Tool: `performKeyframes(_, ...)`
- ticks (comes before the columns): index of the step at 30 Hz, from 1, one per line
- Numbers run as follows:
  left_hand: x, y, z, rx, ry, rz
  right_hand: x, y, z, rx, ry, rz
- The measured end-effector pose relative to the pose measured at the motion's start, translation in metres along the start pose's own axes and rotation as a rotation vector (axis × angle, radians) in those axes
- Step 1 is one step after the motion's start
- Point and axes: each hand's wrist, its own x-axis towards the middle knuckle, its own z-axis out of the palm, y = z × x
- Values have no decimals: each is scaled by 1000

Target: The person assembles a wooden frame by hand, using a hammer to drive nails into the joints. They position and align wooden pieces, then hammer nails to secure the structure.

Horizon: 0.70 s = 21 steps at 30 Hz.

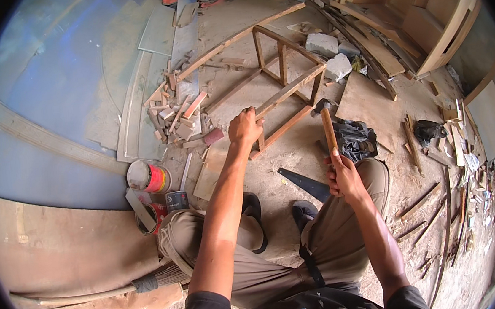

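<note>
My left hand (246, 126) is closed round the near end of a rail of a wooden frame (290, 89), which rests on the floor ahead of me. Slim brown battens make up the frame, joined into an open box shape. In my right hand (345, 176) is a hammer (329, 127), gripped low on its wooden handle. The dark hammer head points up and away, close to the frame's right side but seemingly apart from it. A dark handsaw blade (304, 183) lies on the floor between my feet and the frame; its handle end is hidden near my right leg.
Wood offcuts (181, 116) are heaped left of the frame. Paint cans (147, 177) stand by my left knee, with a broom (158, 277) behind. A black plastic bag (356, 139) lies right of the hammer. White blocks (337, 67) and long boards (362, 48) sit beyond; scrap sticks litter the right.
</note>
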Motion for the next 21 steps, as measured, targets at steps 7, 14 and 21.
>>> performKeyframes(7, 7, -29, -8, 35, -183, 5, -1, 1, 7, -148, 59, -51)
performKeyframes(14, 1, -29, 4, -2, -76, -123, -4, -50, 50, -363, -131, -148)
performKeyframes(21, 2, -28, 0, -67, -124, -137, 14, -84, 97, -438, -144, -509)
